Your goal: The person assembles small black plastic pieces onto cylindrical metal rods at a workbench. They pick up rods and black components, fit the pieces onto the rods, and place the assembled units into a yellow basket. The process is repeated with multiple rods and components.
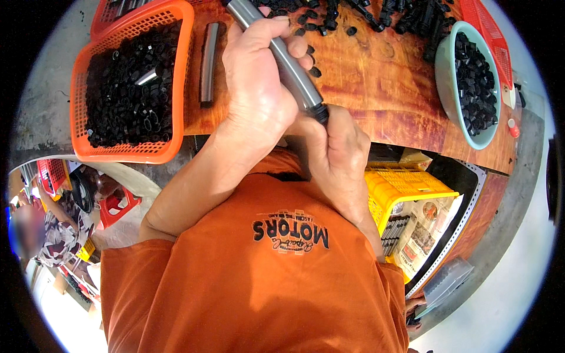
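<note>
My left hand (259, 67) is closed round a silver metal tube (295, 75) that slants from the far left down to the near right. A black plastic cap (319, 113) sits at the tube's near end. My right hand (341, 138) is closed about that end, its thumb beside the cap; the fingers underneath are partly hidden. The tube's far end also shows a dark piece, cut off by the picture's edge. Left of my left hand, a second silver tube (208, 65) with dark ends lies on the wooden table (376, 82).
An orange basket (126, 154) of small black parts stands left. A light-green bowl (445, 88) of black parts stands right, before a red basket (489, 35). Black pieces (412, 20) lie along the back. Below right is a yellow crate (412, 183). Another person (62, 229) is at lower left.
</note>
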{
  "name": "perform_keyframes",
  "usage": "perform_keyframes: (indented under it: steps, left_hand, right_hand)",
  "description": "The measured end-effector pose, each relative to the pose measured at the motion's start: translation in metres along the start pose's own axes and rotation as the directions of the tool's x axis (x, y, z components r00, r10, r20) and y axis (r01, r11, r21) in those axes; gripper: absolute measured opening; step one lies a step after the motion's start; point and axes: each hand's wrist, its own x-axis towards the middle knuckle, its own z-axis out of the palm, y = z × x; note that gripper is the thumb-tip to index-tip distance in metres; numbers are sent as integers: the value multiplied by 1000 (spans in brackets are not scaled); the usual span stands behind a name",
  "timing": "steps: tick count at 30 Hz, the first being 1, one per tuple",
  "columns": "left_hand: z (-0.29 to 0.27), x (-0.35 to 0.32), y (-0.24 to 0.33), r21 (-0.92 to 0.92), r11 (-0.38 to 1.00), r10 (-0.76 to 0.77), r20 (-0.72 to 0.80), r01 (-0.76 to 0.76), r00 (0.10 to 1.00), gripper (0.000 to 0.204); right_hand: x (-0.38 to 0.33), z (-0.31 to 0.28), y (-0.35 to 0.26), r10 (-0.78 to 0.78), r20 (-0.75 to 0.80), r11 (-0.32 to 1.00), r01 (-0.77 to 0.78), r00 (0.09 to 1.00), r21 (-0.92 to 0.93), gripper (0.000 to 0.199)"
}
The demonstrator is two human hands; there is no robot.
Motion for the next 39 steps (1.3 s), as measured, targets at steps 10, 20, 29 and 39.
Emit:
perform_keyframes:
  steps: [10, 20, 29, 39]
  left_hand:
    - [-4, 9, 5, -402, 854, -398, -97, 330, 912, 14]
    - [6, -3, -10, -157, 949, -291, -107, 273, 951, 17]
    - [1, -10, -10, -63, 936, -348, -37, 345, 937, 9]
    - [16, -14, -9, -91, 975, -213, -144, 201, 966, 11]
  right_hand:
    - [18, -43, -4, -287, -737, 879, 474, 612, 51, 36]
    - [52, -7, 18, -366, -460, 876, 467, 809, 124, 59]
    - [53, 14, 15, -350, -292, 936, 347, 890, -65, 66]
    - [24, 3, 25, 388, -230, 532, -13, 893, 847, 69]
